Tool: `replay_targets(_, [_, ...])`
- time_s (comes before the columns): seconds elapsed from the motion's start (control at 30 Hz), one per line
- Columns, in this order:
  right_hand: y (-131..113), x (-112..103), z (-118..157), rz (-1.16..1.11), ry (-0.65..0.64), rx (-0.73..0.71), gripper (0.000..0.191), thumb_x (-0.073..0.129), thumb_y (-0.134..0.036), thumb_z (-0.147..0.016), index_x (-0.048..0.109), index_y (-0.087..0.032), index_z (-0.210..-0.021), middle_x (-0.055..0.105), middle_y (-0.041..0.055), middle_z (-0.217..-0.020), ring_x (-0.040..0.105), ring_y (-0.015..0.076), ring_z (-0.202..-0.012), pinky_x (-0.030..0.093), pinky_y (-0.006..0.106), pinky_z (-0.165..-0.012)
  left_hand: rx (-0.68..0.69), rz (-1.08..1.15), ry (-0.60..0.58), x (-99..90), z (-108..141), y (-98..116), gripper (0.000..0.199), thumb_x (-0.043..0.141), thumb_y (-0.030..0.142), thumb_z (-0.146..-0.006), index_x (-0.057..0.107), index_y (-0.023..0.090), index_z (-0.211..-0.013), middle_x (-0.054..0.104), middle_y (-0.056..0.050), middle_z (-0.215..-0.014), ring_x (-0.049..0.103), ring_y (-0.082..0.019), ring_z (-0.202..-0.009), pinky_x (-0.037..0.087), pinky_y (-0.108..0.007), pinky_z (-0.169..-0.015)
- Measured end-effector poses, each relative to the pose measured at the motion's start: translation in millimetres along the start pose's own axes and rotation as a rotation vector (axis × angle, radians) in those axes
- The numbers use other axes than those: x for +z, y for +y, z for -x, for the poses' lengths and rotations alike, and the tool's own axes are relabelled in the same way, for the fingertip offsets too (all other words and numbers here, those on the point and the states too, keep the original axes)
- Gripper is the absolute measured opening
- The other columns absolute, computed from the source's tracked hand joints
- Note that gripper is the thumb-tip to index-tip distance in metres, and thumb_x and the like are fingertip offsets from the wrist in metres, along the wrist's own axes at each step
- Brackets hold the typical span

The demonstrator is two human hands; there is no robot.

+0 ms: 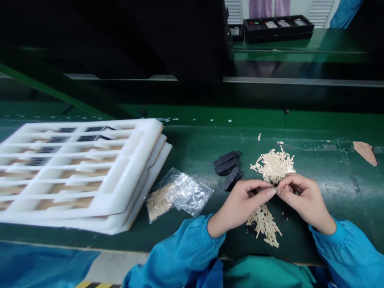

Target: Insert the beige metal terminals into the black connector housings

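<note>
My left hand (244,202) and my right hand (306,200) meet fingertip to fingertip, thumbs and forefingers pinched together. Whatever sits between the fingertips is too small to make out. Just beyond them lies a heap of small cream-coloured pieces (276,163). A second, looser pile of cream strips (267,228) spreads below my hands, nearer the table edge. Several black parts (227,163) with small holes rest to the left of the heap, close to my left hand.
Stacked white foam trays (115,200) holding dark parts fill the left. Clear plastic bags (192,194), one with cream pieces, lie beside them on the green table (192,148). A brown scrap (365,153) is at right; a black compartment box (279,30) stands behind.
</note>
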State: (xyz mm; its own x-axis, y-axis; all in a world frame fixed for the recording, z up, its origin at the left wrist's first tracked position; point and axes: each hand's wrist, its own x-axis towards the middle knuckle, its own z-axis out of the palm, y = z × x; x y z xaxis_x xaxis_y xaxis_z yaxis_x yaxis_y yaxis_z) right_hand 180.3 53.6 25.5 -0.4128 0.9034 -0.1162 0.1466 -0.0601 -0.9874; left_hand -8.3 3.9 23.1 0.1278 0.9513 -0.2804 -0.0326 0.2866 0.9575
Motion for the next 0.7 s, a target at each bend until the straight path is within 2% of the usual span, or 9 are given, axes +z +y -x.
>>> replay_targets(0.2, [3.7, -0.9, -0.2, -0.237, -0.178, 0.181, 0.015, 0.085, -0.032, -0.078, 0.076, -0.020, -0.076, 0.065, 0.0006, -0.068, 0.053, 0.0145, -0.061, 0.043, 0.024, -0.055, -0.151, 0.222, -0.088, -5.5, -3.5, 1.5, 0.044, 0.081, 0.056, -0.077, 0.069, 0.014, -0.076, 0.060, 0.002, -0.064, 0.052, -0.009, -0.055, 0.044, -0.021, -0.055])
replay_targets(0.33, [6.1, -0.6, 1.1, -0.313, -0.218, 0.242, 0.016, 0.086, -0.035, -0.079, 0.077, -0.021, -0.078, 0.068, 0.0011, -0.072, 0.057, 0.0153, -0.066, 0.047, 0.025, -0.061, -0.174, 0.246, -0.113, 0.6, -4.5, -3.0, 0.049, 0.082, 0.060, -0.075, 0.065, 0.014, -0.073, 0.058, 0.003, -0.061, 0.051, -0.008, -0.051, 0.043, -0.020, -0.052])
replay_targets(0.43, [6.6, -2.1, 1.5, -0.288, -0.206, 0.256, 0.022, 0.086, -0.040, -0.079, 0.077, -0.020, -0.076, 0.067, 0.0017, -0.070, 0.057, 0.0158, -0.064, 0.047, 0.025, -0.059, -0.151, 0.178, -0.120, 2.5, -2.3, -0.8, 0.051, 0.076, 0.064, -0.080, 0.063, 0.015, -0.074, 0.057, 0.003, -0.060, 0.049, -0.009, -0.050, 0.040, -0.021, -0.049])
replay_targets(0.5, [7.1, -4.3, 1.2, -0.256, -0.176, 0.257, 0.025, 0.087, -0.042, -0.078, 0.077, -0.020, -0.075, 0.065, 0.0018, -0.069, 0.055, 0.0154, -0.062, 0.045, 0.025, -0.055, -0.018, -0.016, -0.011, -3.1, 3.8, 5.2, 0.046, 0.070, 0.060, -0.087, 0.066, 0.016, -0.075, 0.059, 0.001, -0.062, 0.050, -0.011, -0.053, 0.039, -0.023, -0.051])
replay_targets(0.6, [7.5, -7.4, 0.1, -0.223, -0.118, 0.268, 0.025, 0.087, -0.042, -0.078, 0.076, -0.020, -0.075, 0.064, 0.0010, -0.067, 0.052, 0.0133, -0.059, 0.040, 0.022, -0.052, 0.212, -0.531, 0.344, -23.4, 18.8, 15.6, 0.037, 0.067, 0.047, -0.094, 0.068, 0.018, -0.072, 0.061, -0.002, -0.066, 0.054, -0.014, -0.061, 0.039, -0.026, -0.057])
replay_targets(0.63, [7.3, -8.0, -0.4, -0.215, -0.106, 0.271, 0.025, 0.087, -0.042, -0.079, 0.076, -0.020, -0.075, 0.064, 0.0009, -0.067, 0.052, 0.0130, -0.059, 0.040, 0.022, -0.052, 0.220, -0.713, 0.451, -31.8, 23.5, 17.7, 0.037, 0.066, 0.046, -0.095, 0.068, 0.018, -0.071, 0.062, -0.002, -0.067, 0.054, -0.015, -0.061, 0.038, -0.027, -0.058])
replay_targets(0.7, [7.3, -8.9, -0.9, -0.194, -0.103, 0.270, 0.025, 0.087, -0.042, -0.079, 0.076, -0.020, -0.075, 0.064, 0.0012, -0.067, 0.053, 0.0134, -0.060, 0.040, 0.022, -0.053, 0.132, -0.986, 0.548, -47.0, 30.4, 18.9, 0.033, 0.067, 0.046, -0.093, 0.068, 0.019, -0.074, 0.064, -0.003, -0.069, 0.055, -0.017, -0.060, 0.035, -0.028, -0.057])
